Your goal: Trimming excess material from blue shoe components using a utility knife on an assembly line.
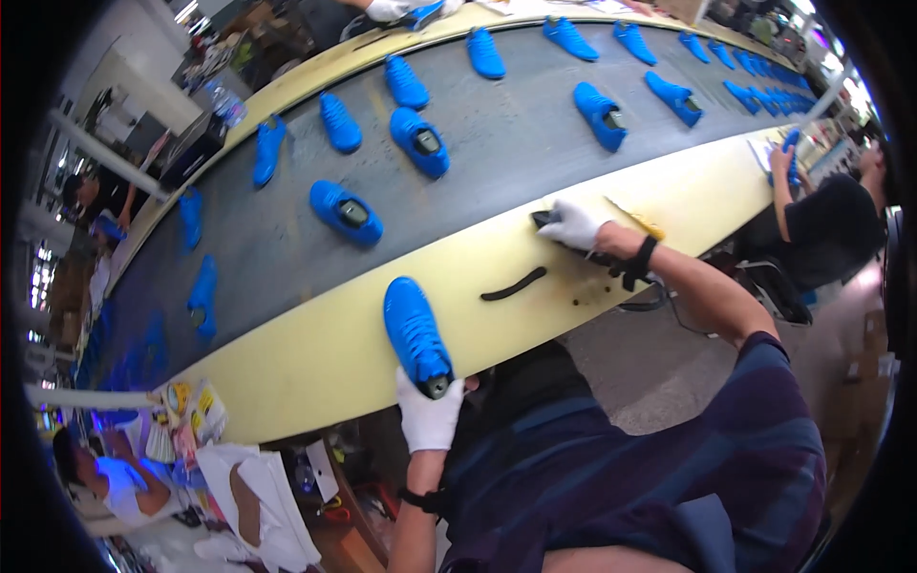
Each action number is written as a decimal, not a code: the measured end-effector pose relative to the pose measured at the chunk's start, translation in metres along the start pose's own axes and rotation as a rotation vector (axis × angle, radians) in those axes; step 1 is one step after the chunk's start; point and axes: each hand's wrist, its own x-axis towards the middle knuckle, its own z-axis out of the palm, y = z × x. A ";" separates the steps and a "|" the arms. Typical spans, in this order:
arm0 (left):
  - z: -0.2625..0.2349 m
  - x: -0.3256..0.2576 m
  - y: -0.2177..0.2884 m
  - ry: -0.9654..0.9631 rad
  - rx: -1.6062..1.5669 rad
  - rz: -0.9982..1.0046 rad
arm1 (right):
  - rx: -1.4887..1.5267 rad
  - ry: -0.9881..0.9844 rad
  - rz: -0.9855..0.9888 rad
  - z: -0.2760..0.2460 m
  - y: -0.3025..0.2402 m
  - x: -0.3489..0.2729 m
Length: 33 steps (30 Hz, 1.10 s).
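A blue lace-up shoe (415,329) with a dark last inside it rests over the cream worktop, toe pointing away from me. My left hand (429,414), in a white glove, grips it at the heel. Farther right, my right hand (576,227), also gloved in white, is closed over a black object (546,219) at the worktop; the fingers hide most of it. A yellow-handled tool (650,227) lies just beyond that wrist. Between my hands sits a curved black strip (514,284), touched by neither.
Beyond the worktop (315,372) runs a grey conveyor belt (506,143) carrying several blue shoes (418,141). A co-worker (826,215) at the right holds another blue shoe. Other people are at the left and far side. White sheets (256,506) hang at the lower left.
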 end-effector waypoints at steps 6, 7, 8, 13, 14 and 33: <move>0.004 -0.017 0.038 0.037 0.259 0.065 | -0.011 -0.046 0.181 -0.040 -0.034 -0.011; 0.005 -0.018 0.037 0.019 0.240 0.098 | -0.009 -0.057 0.170 -0.039 -0.032 -0.008; 0.007 -0.020 0.033 0.028 0.243 0.088 | -0.058 -0.070 0.141 -0.039 -0.027 -0.006; 0.025 -0.029 0.012 0.020 0.195 0.213 | -0.053 -0.067 0.186 -0.047 -0.055 -0.020; 0.029 -0.030 0.012 -0.001 0.228 0.190 | -0.049 -0.077 0.172 -0.046 -0.061 -0.021; -0.012 0.048 0.086 -0.759 -1.144 -0.542 | 0.118 0.093 0.010 -0.041 -0.034 -0.086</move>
